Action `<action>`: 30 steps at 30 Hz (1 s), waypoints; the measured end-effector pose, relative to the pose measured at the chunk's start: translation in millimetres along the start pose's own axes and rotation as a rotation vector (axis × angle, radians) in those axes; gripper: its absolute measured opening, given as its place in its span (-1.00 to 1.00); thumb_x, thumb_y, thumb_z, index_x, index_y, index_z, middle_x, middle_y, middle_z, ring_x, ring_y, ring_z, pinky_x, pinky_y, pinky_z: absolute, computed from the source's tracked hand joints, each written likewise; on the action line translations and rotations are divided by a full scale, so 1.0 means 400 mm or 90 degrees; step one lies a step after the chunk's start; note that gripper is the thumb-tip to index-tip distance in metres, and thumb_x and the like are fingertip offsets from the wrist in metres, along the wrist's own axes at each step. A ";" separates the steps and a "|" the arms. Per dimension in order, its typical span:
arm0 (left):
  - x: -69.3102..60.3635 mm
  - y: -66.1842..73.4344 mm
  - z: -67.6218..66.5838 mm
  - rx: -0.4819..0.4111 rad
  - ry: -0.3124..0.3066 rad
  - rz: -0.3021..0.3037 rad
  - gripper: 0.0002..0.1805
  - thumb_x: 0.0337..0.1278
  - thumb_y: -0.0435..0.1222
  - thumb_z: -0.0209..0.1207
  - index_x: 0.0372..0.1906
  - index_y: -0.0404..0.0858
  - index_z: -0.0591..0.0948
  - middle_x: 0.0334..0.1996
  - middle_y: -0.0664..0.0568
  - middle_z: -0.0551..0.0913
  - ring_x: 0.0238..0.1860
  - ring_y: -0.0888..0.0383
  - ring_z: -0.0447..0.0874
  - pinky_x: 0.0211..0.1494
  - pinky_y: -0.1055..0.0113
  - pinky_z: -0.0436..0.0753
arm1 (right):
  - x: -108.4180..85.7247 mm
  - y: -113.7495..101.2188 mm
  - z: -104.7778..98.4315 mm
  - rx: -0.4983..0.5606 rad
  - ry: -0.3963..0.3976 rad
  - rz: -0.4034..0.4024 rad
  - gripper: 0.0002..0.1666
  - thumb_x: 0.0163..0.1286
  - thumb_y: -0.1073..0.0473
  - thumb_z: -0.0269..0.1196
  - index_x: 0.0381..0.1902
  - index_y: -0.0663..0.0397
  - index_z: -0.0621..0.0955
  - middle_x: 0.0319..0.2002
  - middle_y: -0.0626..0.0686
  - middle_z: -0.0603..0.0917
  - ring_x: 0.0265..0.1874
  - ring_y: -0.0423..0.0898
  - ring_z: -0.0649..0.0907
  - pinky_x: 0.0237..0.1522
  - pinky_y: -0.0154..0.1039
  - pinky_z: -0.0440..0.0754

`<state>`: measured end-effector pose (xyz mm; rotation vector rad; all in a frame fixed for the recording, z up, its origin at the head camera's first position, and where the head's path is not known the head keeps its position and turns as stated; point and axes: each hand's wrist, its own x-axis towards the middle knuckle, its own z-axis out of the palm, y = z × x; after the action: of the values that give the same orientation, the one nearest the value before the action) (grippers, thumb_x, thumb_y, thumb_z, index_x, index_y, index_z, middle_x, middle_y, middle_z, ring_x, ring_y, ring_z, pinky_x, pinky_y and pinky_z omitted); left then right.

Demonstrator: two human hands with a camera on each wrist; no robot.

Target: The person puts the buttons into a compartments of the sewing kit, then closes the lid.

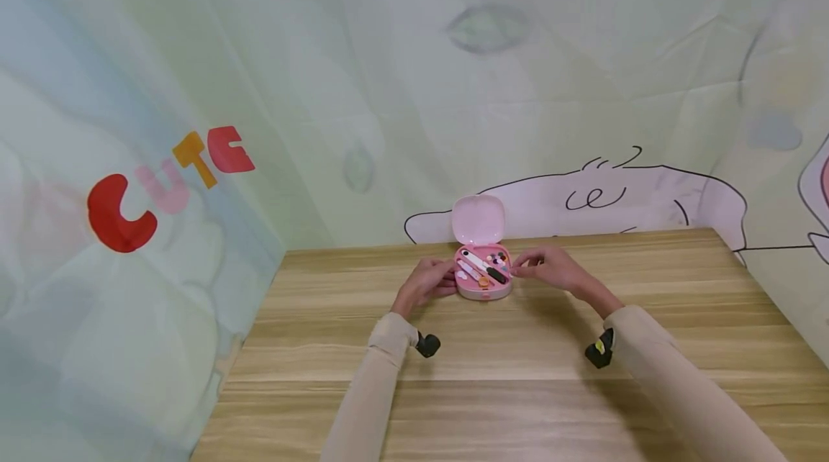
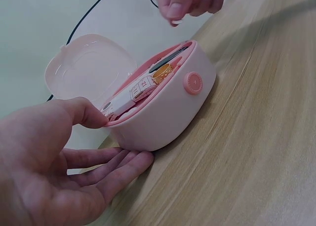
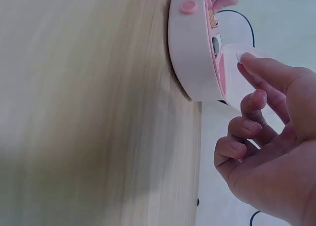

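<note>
A pink sewing kit box stands on the table with its pale lid raised behind it. Inside lie a tape measure, a gold thimble, a black-handled tool and small coloured pieces. My left hand holds the box's left end, thumb on the rim and fingers low against the side. Just off the right side, my right hand pinches a small whitish thing between thumb and forefinger; its kind is too small to tell. The other fingers are loosely curled.
The wooden table reaches back to a printed cloth backdrop, close behind the raised lid. Another cloth wall with the letters CUTE rises on the left. Black cameras are worn at both wrists.
</note>
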<state>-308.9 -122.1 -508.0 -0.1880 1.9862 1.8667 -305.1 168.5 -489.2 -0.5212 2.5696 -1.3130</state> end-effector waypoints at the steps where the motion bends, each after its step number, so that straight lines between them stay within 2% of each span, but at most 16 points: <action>1: 0.000 0.000 0.000 0.000 0.000 0.001 -0.69 0.45 -0.28 0.12 0.02 -0.49 0.63 -0.19 -0.14 0.64 -0.25 0.12 0.65 0.04 0.23 0.77 | 0.010 -0.003 0.001 0.000 0.002 0.002 -0.79 0.43 0.09 0.39 -0.12 0.08 0.80 -0.32 0.03 0.62 -0.28 0.00 0.49 -0.31 -0.18 0.46; 8: 0.002 0.000 0.000 -0.001 0.003 0.001 -0.69 0.44 -0.29 0.12 0.02 -0.49 0.63 -0.20 -0.14 0.65 -0.26 0.12 0.66 0.01 0.24 0.78 | 0.058 -0.010 0.012 0.000 0.006 0.031 -0.79 0.44 0.10 0.37 -0.09 0.07 0.79 -0.30 0.05 0.61 -0.25 0.02 0.48 -0.31 -0.19 0.42; 16: -0.001 0.000 0.001 0.004 0.004 0.004 -0.67 0.46 -0.29 0.11 0.04 -0.51 0.63 -0.20 -0.14 0.65 -0.27 0.12 0.66 0.00 0.24 0.78 | 0.076 -0.007 0.023 0.019 0.014 0.049 -0.78 0.45 0.13 0.35 -0.06 0.11 0.79 -0.28 0.07 0.61 -0.25 0.02 0.48 -0.31 -0.21 0.42; 25: 0.001 0.002 0.000 0.006 0.005 0.001 -0.66 0.46 -0.29 0.10 0.06 -0.50 0.63 -0.19 -0.15 0.65 -0.25 0.12 0.66 0.03 0.23 0.78 | 0.071 0.001 0.015 0.036 0.029 0.065 -0.55 0.46 0.04 0.36 0.23 0.07 0.70 -0.14 0.12 0.63 -0.22 0.03 0.46 -0.31 -0.20 0.44; 30: 0.000 0.001 -0.001 0.012 0.006 0.001 -0.66 0.47 -0.27 0.11 0.06 -0.49 0.63 -0.18 -0.14 0.66 -0.26 0.12 0.66 -0.01 0.25 0.78 | 0.074 -0.002 0.002 0.047 0.041 0.068 -0.48 0.50 0.02 0.32 0.33 0.09 0.63 -0.11 0.15 0.61 -0.17 0.05 0.46 -0.23 -0.17 0.46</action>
<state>-309.2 -122.3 -507.4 -0.1901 2.0094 1.8498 -331.9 155.4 -489.6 -0.3280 2.5494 -1.4022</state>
